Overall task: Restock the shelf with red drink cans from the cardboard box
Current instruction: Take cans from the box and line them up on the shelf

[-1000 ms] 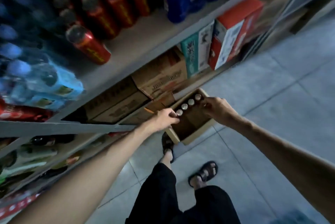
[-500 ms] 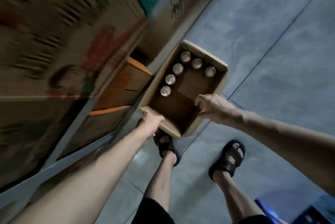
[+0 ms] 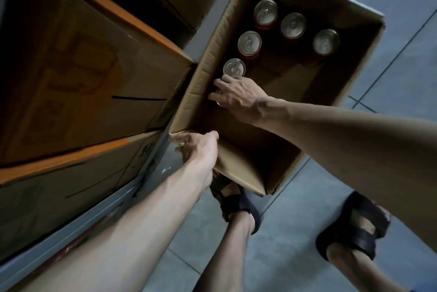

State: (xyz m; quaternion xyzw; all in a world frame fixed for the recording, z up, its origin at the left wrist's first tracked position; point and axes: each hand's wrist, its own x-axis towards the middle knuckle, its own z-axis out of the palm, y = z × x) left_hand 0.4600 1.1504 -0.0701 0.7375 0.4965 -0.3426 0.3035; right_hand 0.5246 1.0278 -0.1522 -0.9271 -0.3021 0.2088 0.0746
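Note:
An open cardboard box [image 3: 350, 60] stands on the floor beside the shelf. Several drink cans stand upright inside along its far and left walls, silver tops up, such as one can [image 3: 249, 42] with a red side just visible. My right hand [image 3: 238, 95] reaches down into the box by the left wall. Its fingers curl around the top of a can [image 3: 219, 103] that is mostly hidden beneath it, just below another can [image 3: 234, 69]. My left hand [image 3: 199, 150] grips the box's near left corner at the rim.
Large brown cartons [image 3: 94, 74] with orange edges fill the low shelf on the left, close against the box. A grey shelf rail [image 3: 71, 228] runs along the bottom. Grey tiled floor [image 3: 402, 79] lies to the right. My feet in black sandals [image 3: 238, 202] stand just before the box.
The view has dropped closer to the box. My right hand left the box's near right rim and went inside onto a can. My left hand stayed on the near corner.

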